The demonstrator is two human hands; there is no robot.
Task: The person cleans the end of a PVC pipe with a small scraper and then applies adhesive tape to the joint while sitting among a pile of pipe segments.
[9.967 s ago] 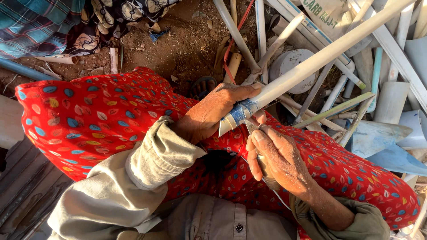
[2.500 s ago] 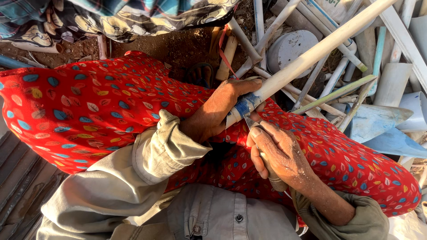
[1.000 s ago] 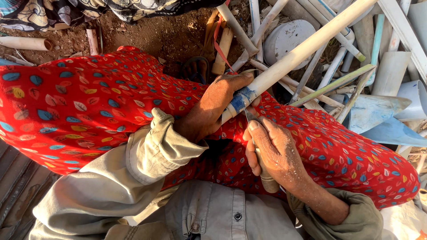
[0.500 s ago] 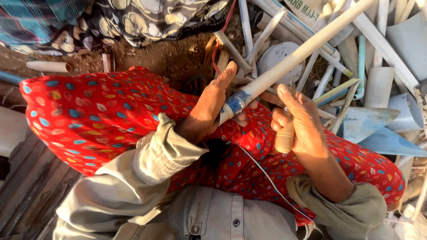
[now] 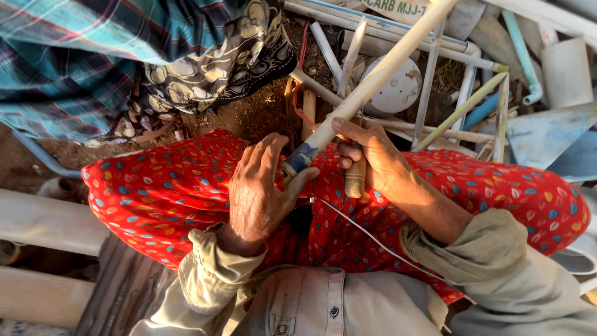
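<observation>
Left hand [image 5: 258,193] wraps the blue-taped end of a white pipe [image 5: 373,81]; my right hand [image 5: 367,158] grips a wooden handle [image 5: 356,179] above my red cloth [image 5: 161,193].

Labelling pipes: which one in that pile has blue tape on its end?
The long cream pipe the left hand grips; its lower end is wrapped in blue tape, while the others show none.

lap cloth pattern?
Red cloth with small multicoloured leaf-like spots; head view shows it.
</observation>
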